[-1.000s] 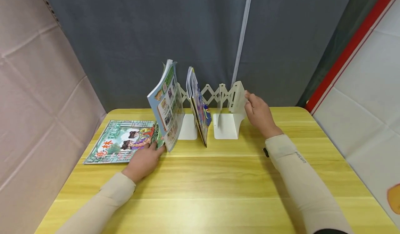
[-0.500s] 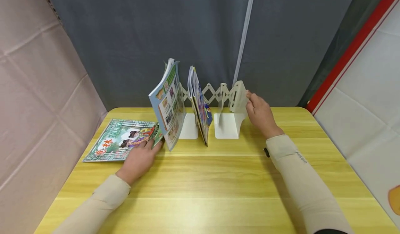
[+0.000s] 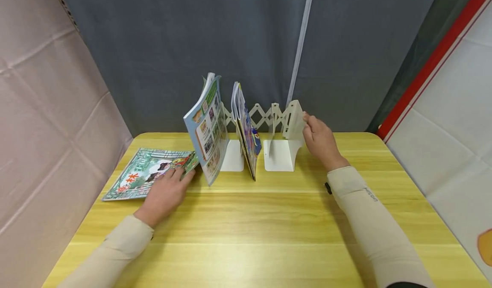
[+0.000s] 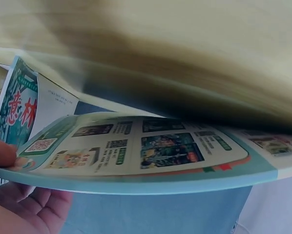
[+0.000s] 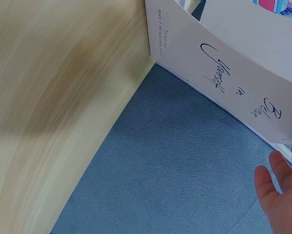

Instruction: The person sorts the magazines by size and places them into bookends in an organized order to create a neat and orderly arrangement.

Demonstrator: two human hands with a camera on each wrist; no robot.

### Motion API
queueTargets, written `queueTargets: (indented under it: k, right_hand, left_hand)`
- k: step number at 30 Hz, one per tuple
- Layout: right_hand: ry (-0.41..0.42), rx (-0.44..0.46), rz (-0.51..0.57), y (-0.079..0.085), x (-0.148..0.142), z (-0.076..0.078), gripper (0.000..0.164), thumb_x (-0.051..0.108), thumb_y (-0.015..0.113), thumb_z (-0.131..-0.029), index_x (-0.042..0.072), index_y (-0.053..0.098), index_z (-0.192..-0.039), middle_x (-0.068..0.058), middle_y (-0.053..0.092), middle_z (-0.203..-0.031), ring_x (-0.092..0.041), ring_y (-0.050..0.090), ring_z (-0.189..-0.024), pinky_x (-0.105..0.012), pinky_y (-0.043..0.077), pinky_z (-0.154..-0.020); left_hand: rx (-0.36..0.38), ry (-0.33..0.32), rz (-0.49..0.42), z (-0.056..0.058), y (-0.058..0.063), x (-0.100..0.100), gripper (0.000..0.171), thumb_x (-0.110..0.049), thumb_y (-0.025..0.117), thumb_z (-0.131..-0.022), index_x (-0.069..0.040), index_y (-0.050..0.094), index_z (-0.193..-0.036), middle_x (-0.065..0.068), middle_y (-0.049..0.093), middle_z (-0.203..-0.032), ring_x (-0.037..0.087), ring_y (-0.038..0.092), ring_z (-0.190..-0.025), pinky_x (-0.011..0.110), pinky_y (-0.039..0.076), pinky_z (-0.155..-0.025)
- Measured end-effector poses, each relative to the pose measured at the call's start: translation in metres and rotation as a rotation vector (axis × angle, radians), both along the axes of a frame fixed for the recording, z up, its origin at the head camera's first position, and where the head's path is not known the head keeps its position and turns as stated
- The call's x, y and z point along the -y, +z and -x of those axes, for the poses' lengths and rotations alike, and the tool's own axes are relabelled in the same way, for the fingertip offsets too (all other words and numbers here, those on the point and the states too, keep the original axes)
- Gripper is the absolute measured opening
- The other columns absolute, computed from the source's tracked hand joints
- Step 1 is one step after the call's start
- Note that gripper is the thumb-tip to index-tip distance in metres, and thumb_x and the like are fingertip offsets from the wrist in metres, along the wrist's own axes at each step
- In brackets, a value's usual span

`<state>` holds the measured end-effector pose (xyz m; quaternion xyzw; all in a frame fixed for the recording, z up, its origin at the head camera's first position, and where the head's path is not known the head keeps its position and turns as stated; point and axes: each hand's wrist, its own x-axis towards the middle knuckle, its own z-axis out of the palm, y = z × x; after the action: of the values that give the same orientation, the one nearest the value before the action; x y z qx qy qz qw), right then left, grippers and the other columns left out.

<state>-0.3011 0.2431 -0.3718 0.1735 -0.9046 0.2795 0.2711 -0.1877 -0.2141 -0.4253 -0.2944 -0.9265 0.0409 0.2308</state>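
A teal magazine (image 3: 147, 166) with illustrated children on its cover lies on the table at left. My left hand (image 3: 165, 192) is at its near right part. In the left wrist view, the thumb and fingers pinch the edge of a magazine (image 4: 170, 148) with its printed back cover showing. A white folding bookend rack (image 3: 278, 155) stands at the back, joined by zigzag bars. My right hand (image 3: 323, 142) holds the rear edge of its right end panel (image 5: 224, 83). The thumb's grip is partly hidden.
A light-blue magazine (image 3: 209, 134) stands tilted at the rack's left part, overlapping the lying magazine's corner. Several thin books (image 3: 246, 138) stand by the middle divider. A grey curtain (image 3: 173, 44) hangs behind the wooden table (image 3: 246, 228), and pale cloth walls rise on both sides.
My left hand has slid left and a little toward me across the lying magazine, covering more of its picture. My right hand stays at the bookend rack.
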Motion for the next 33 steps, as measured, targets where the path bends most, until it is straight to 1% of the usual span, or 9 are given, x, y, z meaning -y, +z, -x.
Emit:
queueTargets:
  k: [4,9,12,17,20,22,26,30,33]
  right_hand:
    - [0.000,-0.008,0.006,0.000,0.000,0.001,0.025,0.015,0.038,-0.103,-0.001,0.057,-0.104,-0.014,0.056,-0.141,-0.040,0.056,-0.114,-0.052,0.045,-0.086]
    - [-0.005,-0.002,0.001,0.000,-0.001,0.003,0.027,0.016,0.038,-0.103,-0.001,0.058,-0.107,-0.015,0.056,-0.140,-0.040,0.057,-0.114,-0.053,0.046,-0.086]
    - [-0.005,0.003,-0.003,-0.001,-0.001,0.003,0.027,0.016,0.038,-0.103,-0.002,0.058,-0.109,-0.016,0.057,-0.139,-0.041,0.057,-0.113,-0.053,0.046,-0.087]
    - [-0.008,0.013,-0.001,-0.001,-0.001,0.003,0.027,0.014,0.038,-0.103,-0.002,0.058,-0.112,-0.016,0.056,-0.139,-0.041,0.056,-0.114,-0.054,0.046,-0.090]
    - [-0.009,0.014,-0.001,-0.001,-0.001,0.003,0.028,0.014,0.038,-0.103,-0.003,0.058,-0.113,-0.015,0.055,-0.141,-0.041,0.056,-0.115,-0.054,0.046,-0.090]
    - [-0.008,0.013,-0.001,-0.001,-0.001,0.003,0.029,0.015,0.038,-0.103,-0.003,0.058,-0.113,-0.015,0.055,-0.141,-0.041,0.056,-0.115,-0.054,0.046,-0.091]
    - [-0.002,0.013,-0.002,-0.001,-0.001,0.002,0.027,0.015,0.037,-0.103,-0.002,0.057,-0.108,-0.016,0.055,-0.141,-0.041,0.056,-0.114,-0.053,0.046,-0.086]
    - [0.004,0.005,0.002,-0.001,-0.001,0.002,0.027,0.015,0.037,-0.103,-0.001,0.057,-0.106,-0.015,0.055,-0.141,-0.041,0.056,-0.114,-0.052,0.045,-0.083]
    - [0.004,0.001,0.004,-0.001,-0.001,0.001,0.027,0.015,0.036,-0.103,-0.002,0.057,-0.106,-0.016,0.055,-0.140,-0.041,0.056,-0.115,-0.052,0.045,-0.083]
  left_hand:
    - [-0.060,-0.049,-0.031,0.000,0.003,0.003,0.043,-0.001,0.054,-0.086,-0.001,0.060,-0.128,0.020,0.059,-0.106,0.037,0.057,-0.090,0.047,0.055,-0.058]
    - [-0.149,-0.105,-0.080,0.001,0.008,0.005,0.039,-0.005,0.043,-0.089,0.002,0.062,-0.123,0.021,0.059,-0.103,0.038,0.055,-0.083,0.045,0.049,-0.047]
    - [-0.167,-0.129,-0.108,0.000,0.012,0.005,0.040,-0.005,0.041,-0.089,0.004,0.063,-0.121,0.021,0.060,-0.103,0.039,0.056,-0.082,0.046,0.051,-0.049]
    - [-0.173,-0.138,-0.119,-0.001,0.021,0.005,0.039,-0.004,0.043,-0.089,0.006,0.063,-0.121,0.021,0.061,-0.103,0.038,0.058,-0.082,0.045,0.053,-0.055]
    - [-0.206,-0.141,-0.133,-0.002,0.028,0.005,0.041,-0.007,0.037,-0.092,0.006,0.064,-0.121,0.021,0.062,-0.101,0.038,0.058,-0.082,0.044,0.053,-0.051]
    - [-0.226,-0.137,-0.146,-0.002,0.033,0.005,0.044,-0.010,0.032,-0.095,0.006,0.064,-0.121,0.021,0.062,-0.101,0.039,0.059,-0.083,0.045,0.054,-0.052]
    - [-0.253,-0.129,-0.177,-0.003,0.040,0.006,0.044,-0.012,0.033,-0.096,0.006,0.064,-0.122,0.021,0.063,-0.102,0.041,0.061,-0.086,0.048,0.054,-0.054]
    - [-0.272,-0.117,-0.197,-0.002,0.047,0.007,0.044,-0.013,0.034,-0.096,0.007,0.064,-0.122,0.021,0.063,-0.102,0.041,0.060,-0.086,0.050,0.053,-0.051]
    - [-0.282,-0.114,-0.197,-0.002,0.054,0.007,0.046,-0.014,0.032,-0.097,0.008,0.063,-0.121,0.022,0.063,-0.103,0.041,0.060,-0.085,0.051,0.054,-0.055]
